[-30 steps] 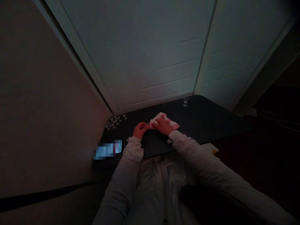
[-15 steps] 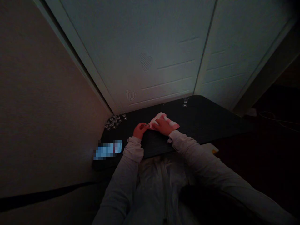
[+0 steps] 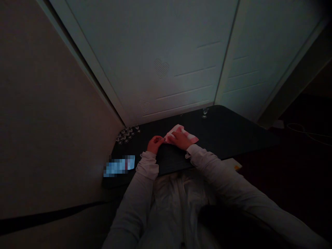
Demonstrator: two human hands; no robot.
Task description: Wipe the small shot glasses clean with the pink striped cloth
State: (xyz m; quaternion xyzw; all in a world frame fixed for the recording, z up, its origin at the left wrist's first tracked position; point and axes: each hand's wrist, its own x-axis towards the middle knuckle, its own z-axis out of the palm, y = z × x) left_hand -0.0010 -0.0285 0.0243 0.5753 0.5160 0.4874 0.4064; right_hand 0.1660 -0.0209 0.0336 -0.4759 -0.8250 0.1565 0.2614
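Pink-and-white cloth [image 3: 178, 128] is lying right under the R fingers [image 3: 176, 136], poking out past them on the far side & toward R, w/ its L tip reaching the L fingertips. R hand [image 3: 182, 141] is bending its fingers down, closing on the cloth, palm down; exact grip under there is hiding, can't tell. L hand [image 3: 154, 145] is curling into a near ring, thumb & fingertips almost meeting, pinching a small item [image 3: 160, 139] that's glinting faintly; too dim to ID. Item is sitting btwn L thumb & fingers, just beside the cloth tip; can't tell if the two are touching.

Moving out: pale L sleeve [image 3: 147, 169] & R sleeve [image 3: 203, 157] are bunching near the wrists. Both hands are working low over a dark tbl [image 3: 220, 133], near edge running in front of the person's zipped top [image 3: 181, 204]. Lit phone [image 3: 119, 166] is lying L of the L forearm, screen pixelated. Cluster of small stemmed glasses [image 3: 126, 135] is standing at the far L corner, tightly packed. One single glass [image 3: 205, 112] is standing upright near the back edge, well apart, R of the cloth. Bkgd: white panel [image 3: 181, 52] w/ embossed hearts & lines is rising behind the tbl; plain wall [image 3: 52, 103] is running along the L. Pale cable [image 3: 306, 133] is trailing far R, in the dark.
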